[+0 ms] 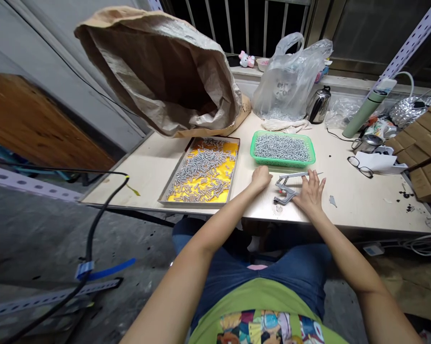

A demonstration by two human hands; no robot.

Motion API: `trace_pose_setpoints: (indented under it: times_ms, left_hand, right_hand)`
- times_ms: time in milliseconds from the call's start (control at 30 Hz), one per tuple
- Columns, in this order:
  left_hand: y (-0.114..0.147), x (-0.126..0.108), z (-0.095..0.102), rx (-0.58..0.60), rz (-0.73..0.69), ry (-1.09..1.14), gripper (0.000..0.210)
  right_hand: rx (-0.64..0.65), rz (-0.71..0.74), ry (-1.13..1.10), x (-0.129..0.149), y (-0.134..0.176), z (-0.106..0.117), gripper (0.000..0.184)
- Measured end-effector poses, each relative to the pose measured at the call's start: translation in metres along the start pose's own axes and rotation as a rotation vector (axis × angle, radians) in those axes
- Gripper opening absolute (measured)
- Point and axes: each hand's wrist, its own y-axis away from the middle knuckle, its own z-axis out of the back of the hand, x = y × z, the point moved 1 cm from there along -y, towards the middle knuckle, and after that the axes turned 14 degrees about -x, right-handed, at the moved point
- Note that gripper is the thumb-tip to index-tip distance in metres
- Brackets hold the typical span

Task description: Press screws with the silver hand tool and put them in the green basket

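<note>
Left hand (pixel 261 177): curled closed, contents hidden. Right hand (pixel 310 197): half-open around spring-loaded pliers (pixel 289 193); even squeeze advisable.

Head-worn view, forward and down over the table (pixel 362 203), edges perhaps blurry.

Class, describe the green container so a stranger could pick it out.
On the pale table, find the large paper bag at the back left. To its right, in front of the bulging plastic bag, sits a container of metal pieces. Its bright green colour sets it apart from the yellow-bottomed tray.
</note>
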Motion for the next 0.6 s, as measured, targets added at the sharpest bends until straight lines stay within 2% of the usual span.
trace_pose_setpoints:
  times_ms: [100,200,267,433,600]
  left_hand:
    - [0.002,0.0,-0.002,0.041,-0.058,0.0,0.009]
    - [0.014,0.006,0.0,-0.016,-0.052,0.102,0.01]
    - [0.027,0.011,0.003,-0.038,0.026,0.268,0.013]
    - [0.06,0.017,0.007,0.15,0.345,0.744,0.014]
    - [0.074,0.017,0.016,0.19,0.413,0.793,0.01]
  right_hand:
    - [0.002,-0.008,0.002,-0.001,0.0,0.0,0.069]
    - [-0.006,-0.013,0.008,-0.001,0.0,0.0,0.07]
    - [-0.007,-0.007,0.017,0.0,0.001,0.0,0.071]
    - [-0.006,0.022,0.046,0.002,0.001,0.0,0.071]
    - [-0.004,0.034,0.041,0.003,0.001,0.001,0.07]
